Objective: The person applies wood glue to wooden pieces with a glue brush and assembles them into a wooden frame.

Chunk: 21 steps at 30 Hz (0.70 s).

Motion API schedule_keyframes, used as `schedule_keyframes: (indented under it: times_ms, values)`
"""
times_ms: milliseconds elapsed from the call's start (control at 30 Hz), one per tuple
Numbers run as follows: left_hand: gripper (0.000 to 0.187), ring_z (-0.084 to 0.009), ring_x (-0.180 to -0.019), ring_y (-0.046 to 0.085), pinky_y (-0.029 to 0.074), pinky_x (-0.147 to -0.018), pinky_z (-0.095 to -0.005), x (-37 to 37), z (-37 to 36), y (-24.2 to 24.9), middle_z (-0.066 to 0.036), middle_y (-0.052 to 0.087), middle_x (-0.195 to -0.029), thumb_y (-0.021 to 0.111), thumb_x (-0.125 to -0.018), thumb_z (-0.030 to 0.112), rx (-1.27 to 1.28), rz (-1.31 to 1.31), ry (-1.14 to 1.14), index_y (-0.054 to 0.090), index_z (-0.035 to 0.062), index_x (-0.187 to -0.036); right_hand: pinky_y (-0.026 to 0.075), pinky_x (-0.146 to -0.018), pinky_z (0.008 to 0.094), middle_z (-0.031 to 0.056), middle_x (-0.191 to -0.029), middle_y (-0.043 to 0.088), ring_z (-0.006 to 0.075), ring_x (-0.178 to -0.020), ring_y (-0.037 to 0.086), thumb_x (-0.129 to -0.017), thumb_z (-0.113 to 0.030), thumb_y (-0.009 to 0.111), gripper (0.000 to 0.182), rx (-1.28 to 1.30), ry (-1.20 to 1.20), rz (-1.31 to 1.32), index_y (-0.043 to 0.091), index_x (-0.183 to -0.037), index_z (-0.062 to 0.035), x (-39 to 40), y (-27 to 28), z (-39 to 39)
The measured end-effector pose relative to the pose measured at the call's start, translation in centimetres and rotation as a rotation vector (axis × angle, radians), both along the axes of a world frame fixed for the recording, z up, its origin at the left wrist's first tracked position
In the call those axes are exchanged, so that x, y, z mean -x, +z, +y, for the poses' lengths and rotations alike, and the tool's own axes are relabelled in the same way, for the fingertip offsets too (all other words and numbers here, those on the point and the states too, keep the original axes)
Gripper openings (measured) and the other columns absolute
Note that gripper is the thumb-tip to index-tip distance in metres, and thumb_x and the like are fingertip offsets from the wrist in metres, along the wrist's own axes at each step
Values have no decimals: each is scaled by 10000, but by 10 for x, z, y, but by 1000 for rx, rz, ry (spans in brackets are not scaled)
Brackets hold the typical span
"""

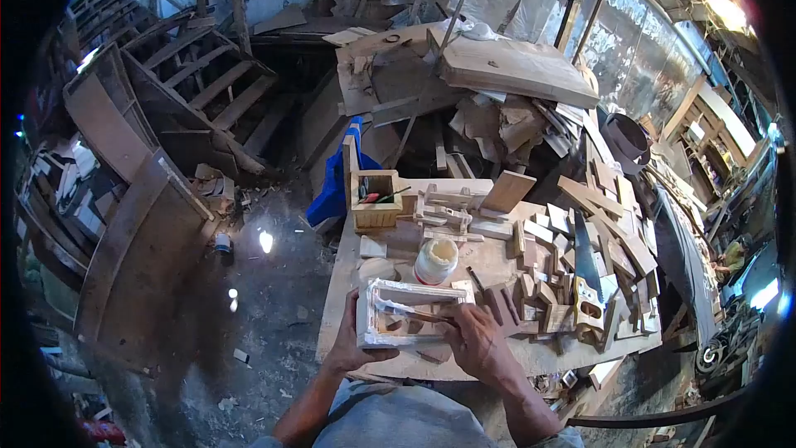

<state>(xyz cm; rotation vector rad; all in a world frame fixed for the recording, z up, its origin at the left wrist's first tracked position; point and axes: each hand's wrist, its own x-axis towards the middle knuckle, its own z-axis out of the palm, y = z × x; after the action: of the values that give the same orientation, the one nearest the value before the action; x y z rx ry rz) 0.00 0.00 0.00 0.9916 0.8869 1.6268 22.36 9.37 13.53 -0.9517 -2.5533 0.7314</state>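
A small rectangular wooden frame (pixel 406 338), its edges smeared with white paste, is held over the front of the workbench. My left hand (pixel 350 340) grips its left side, with fingers wrapped beneath the corner. From the right, my right hand (pixel 478 340) is closed on a thin wooden stick (pixel 424 315), whose white-coated tip lies at the inner upper left of the frame. Just behind the frame stands an open jar (pixel 437 261) of pale paste.
Behind the jar is a wooden clamp-like piece (pixel 444 217), with a wooden box (pixel 376 203) of tools to its left. A handsaw (pixel 588 282) lies among many wood offcuts (pixel 545 292) on the right. The bench (pixel 348 289) has a rounded front edge.
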Motion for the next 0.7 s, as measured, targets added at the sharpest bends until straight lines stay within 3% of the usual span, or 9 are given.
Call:
schedule_keyframes:
  times_ms: [67,167,267,367,400,500,600,700]
  values:
    - [1228,-298,-1380,466,521,-1118,-474,-4,1,3,-96,368,-1476,968,-638,42,-6,-32,51,141,133,-1542,496,-845,444,176,-989,678,350,-912,650,-996,-95,627,158,-159,-21,103,620,-1142,-33,-3,2,-1]
    - [1211,-269,-1335,482,540,-1101,-427,4,-3,6,-113,370,-1450,979,-629,84,16,50,121,143,104,-1504,484,-672,428,166,-836,643,346,-729,624,-1008,-128,610,172,-51,-38,309,575,-1130,-12,2,6,-6]
    - [1199,-272,-1326,464,502,-1121,-458,-2,-1,8,-140,364,-1433,989,-619,140,-1,278,315,149,91,-1473,457,-599,354,115,-748,608,235,-625,559,-1049,-155,574,186,323,-125,232,565,-1138,7,-2,24,-22]
    - [1208,-297,-1359,422,412,-1152,-508,-7,11,-21,-173,353,-1437,993,-607,190,-106,584,655,146,90,-1461,433,-586,316,64,-711,568,139,-625,502,-1085,-200,536,241,583,-139,357,550,-1151,31,2,11,-40]
    - [1180,-347,-1381,403,327,-1172,-544,-11,13,-21,-190,349,-1451,978,-625,212,-102,554,732,156,101,-1464,429,-582,310,55,-710,562,130,-626,501,-1096,-209,513,249,663,-132,372,551,-1154,31,5,9,-46]
    - [1126,-384,-1397,387,322,-1180,-571,-5,21,1,-197,348,-1460,949,-667,215,-269,832,929,165,98,-1467,415,-568,291,27,-708,545,104,-631,497,-1126,-235,444,288,904,-119,410,553,-1162,28,14,5,-63]
    - [1052,-416,-1406,376,313,-1182,-600,-4,21,5,-200,345,-1463,910,-734,301,-399,737,912,184,99,-1468,408,-557,286,27,-697,549,98,-623,502,-1131,-240,429,288,914,-59,419,554,-1163,17,23,3,-69]
    - [1010,-424,-1411,371,311,-1183,-608,-4,26,-2,-212,337,-1464,868,-785,410,-417,837,1010,194,97,-1470,410,-534,306,35,-673,549,114,-589,515,-1120,-220,451,259,835,-34,373,550,-1146,18,32,-3,-74]
